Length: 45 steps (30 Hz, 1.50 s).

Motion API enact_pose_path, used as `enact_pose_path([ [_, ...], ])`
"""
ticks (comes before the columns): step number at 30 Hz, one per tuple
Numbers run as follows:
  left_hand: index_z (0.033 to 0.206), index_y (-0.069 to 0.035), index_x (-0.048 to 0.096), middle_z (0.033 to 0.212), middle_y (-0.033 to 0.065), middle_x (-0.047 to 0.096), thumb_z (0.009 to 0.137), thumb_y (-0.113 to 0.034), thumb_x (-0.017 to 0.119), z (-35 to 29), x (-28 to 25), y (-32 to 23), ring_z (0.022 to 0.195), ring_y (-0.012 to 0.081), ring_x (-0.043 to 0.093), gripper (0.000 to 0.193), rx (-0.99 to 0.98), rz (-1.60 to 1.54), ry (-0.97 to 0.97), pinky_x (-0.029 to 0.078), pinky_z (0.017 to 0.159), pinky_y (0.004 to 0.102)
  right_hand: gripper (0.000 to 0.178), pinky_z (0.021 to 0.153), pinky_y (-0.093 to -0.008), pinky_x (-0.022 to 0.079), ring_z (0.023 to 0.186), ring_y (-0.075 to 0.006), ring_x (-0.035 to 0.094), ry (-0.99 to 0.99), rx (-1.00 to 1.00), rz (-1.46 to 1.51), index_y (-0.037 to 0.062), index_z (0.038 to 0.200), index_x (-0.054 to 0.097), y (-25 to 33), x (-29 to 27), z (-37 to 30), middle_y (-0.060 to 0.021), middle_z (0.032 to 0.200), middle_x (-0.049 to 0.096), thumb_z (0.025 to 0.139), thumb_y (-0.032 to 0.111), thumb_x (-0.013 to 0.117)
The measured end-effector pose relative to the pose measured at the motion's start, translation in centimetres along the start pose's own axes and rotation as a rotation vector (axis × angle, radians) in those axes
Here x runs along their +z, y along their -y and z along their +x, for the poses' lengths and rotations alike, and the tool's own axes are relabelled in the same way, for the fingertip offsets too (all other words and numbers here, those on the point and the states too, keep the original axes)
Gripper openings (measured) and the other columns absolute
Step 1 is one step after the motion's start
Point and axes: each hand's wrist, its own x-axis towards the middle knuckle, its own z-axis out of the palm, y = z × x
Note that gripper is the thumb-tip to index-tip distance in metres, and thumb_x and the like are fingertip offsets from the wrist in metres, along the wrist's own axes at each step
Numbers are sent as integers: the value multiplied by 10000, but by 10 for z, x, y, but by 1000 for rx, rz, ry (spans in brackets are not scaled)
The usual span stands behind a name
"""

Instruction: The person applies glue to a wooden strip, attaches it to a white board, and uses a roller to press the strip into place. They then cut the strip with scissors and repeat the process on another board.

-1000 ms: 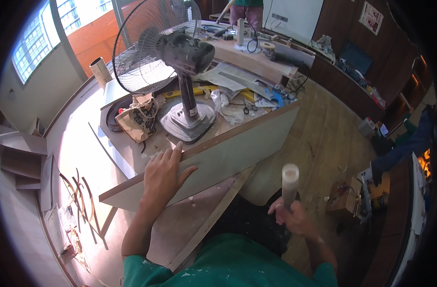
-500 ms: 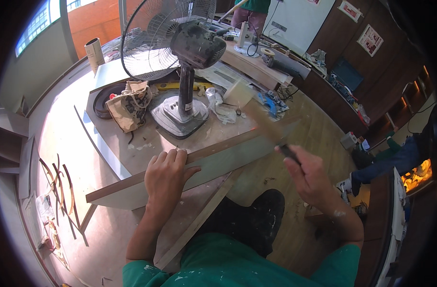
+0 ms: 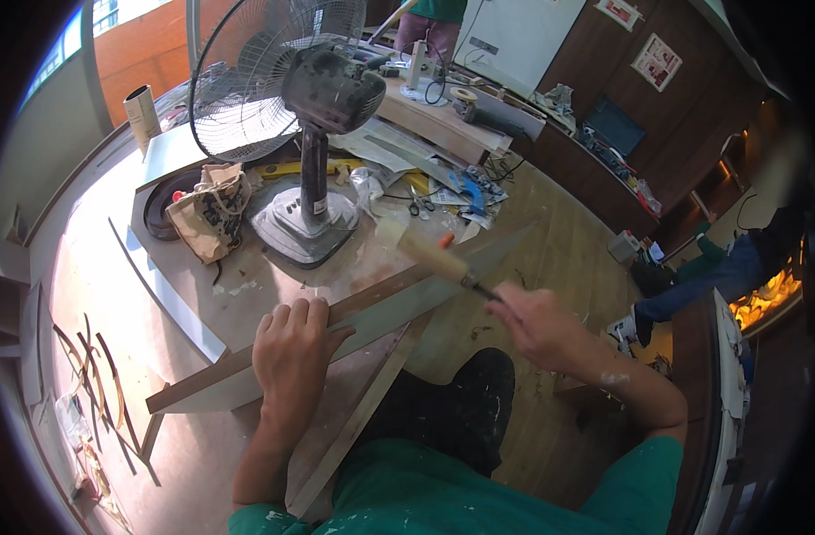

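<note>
A long narrow board (image 3: 372, 323) stands on its edge across the worktable, with a brown top edge and a pale grey-green side. My left hand (image 3: 291, 352) grips it near its left part, fingers over the top edge and thumb along the near side. In my right hand (image 3: 537, 323) is a tool with a tan wooden barrel (image 3: 432, 256), held by its thin dark shank. The tool's pale, blurred far end points up and left, over the board's right half. Whether the tool touches the board I cannot tell.
A dusty standing fan (image 3: 314, 192) rises behind the board, beside a stained paper bag (image 3: 209, 214). Dark curved strips (image 3: 95, 383) lie at left. A wooden bench (image 3: 438, 125) bears tools and cables. Two other people are partly visible, one at the back, one at right (image 3: 706, 290).
The view has shifted, so the scene sits further left. My right hand has tilted the tool lower, closer to the board. My left hand keeps its grip on the board.
</note>
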Motion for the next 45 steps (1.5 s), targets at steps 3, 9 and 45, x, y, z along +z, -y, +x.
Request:
enact_pose_path([
  [3,929,-74,629,825,49,610,708,-352,841,1,-2,-1,804,243,621,413,-7,9,26,479,736,378,176,606,-524,452,703,-466,622,-80,-9,66,-3,991,554,-3,-1,1,-248,717,608,1037,164,524],
  [9,1125,-38,651,930,72,626,737,-396,828,0,0,-5,890,251,616,557,-21,7,83,474,800,390,219,630,-499,465,679,-436,616,-38,100,75,-1,951,568,-15,-7,0,-233,714,607,1044,192,519],
  [45,1461,63,463,1141,135,647,765,-498,809,34,44,-60,1065,265,612,959,94,-123,4,468,926,393,302,677,-446,467,693,-351,595,-275,343,-112,9,891,579,-154,-42,-18,-187,722,578,1053,241,474],
])
